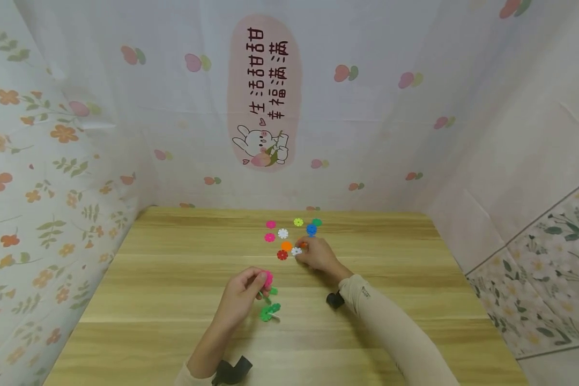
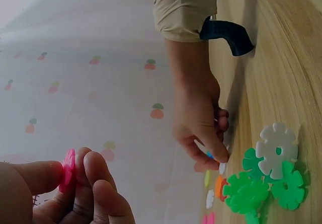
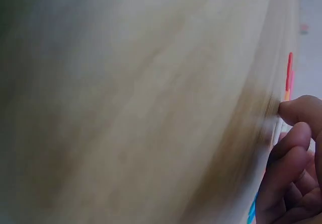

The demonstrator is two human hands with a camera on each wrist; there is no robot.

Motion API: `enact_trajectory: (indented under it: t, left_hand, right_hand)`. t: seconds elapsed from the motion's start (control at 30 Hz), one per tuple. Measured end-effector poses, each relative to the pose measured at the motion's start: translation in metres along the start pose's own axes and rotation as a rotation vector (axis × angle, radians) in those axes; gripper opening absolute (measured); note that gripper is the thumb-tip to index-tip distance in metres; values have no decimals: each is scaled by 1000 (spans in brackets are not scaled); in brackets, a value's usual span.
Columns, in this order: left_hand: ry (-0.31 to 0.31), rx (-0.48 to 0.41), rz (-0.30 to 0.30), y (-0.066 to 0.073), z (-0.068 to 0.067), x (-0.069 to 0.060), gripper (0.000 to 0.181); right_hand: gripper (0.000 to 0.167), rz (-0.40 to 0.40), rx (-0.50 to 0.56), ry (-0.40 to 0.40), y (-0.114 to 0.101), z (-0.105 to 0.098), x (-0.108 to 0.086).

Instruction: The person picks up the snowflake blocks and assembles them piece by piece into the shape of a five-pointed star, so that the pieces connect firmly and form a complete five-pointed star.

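Note:
My left hand (image 1: 243, 295) pinches a pink notched flower-shaped plastic disc (image 2: 68, 169) between thumb and forefinger. Below it on the table are green notched discs (image 1: 266, 313), with a white disc (image 2: 276, 151) standing among them; some look joined. Farther forward, my right hand (image 1: 318, 254) reaches down with bent fingers to a white disc (image 1: 296, 251) lying on the table. Its fingertips are at that disc's edge, but whether they pinch it is hidden. An orange disc (image 1: 303, 244) is partly covered by this hand. In the right wrist view, the thumb (image 3: 299, 108) is by the tabletop.
Loose discs lie around the right hand: red (image 1: 282, 255), orange (image 1: 287, 246), blue (image 1: 311, 229), yellow (image 1: 298, 222), green (image 1: 317, 222), white (image 1: 282, 233) and two pink (image 1: 271, 224). The wooden table (image 1: 173, 257) meets patterned cloth (image 1: 366, 123) behind. Black wrist mounts (image 1: 335, 299) jut near both forearms.

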State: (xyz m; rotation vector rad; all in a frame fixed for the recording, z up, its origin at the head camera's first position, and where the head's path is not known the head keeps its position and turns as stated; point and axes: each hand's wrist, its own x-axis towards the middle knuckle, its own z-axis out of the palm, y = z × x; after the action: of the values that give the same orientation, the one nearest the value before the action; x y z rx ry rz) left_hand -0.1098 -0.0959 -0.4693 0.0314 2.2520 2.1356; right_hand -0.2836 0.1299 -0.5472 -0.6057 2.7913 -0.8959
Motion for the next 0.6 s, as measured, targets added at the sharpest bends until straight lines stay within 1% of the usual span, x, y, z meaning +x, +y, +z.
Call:
enact_trajectory:
  t: [0.07, 0.17, 0.23, 0.3, 0.37, 0.43, 0.5, 0.6]
  left_hand:
    - [-12, 9, 7, 0, 1, 0, 19]
    - [-42, 14, 31, -1, 3, 1, 21]
    - [-62, 14, 44, -3, 4, 2, 22]
    - [-77, 2, 47, -4, 5, 2, 24]
    - [-78, 4, 37, -4, 5, 3, 24]
    - [-70, 13, 33, -4, 4, 4, 23]
    - [-55, 27, 36, -4, 4, 5, 22]
    - [-32, 38, 65, -2, 4, 7, 18]
  right_hand:
    - [28, -19, -90, 7, -2, 0, 2]
    - [27, -71, -245, 23, -4, 0, 1]
    - [25, -102, -325, 40, -5, 0, 0]
    - [24, -122, -368, 53, -5, -1, -2]
    - [25, -127, -346, 62, -5, -1, -5]
    - [26, -114, -293, 73, -6, -2, -8]
    - [27, -89, -205, 81, -9, -4, -12]
    - [26, -58, -40, 108, -18, -7, -19]
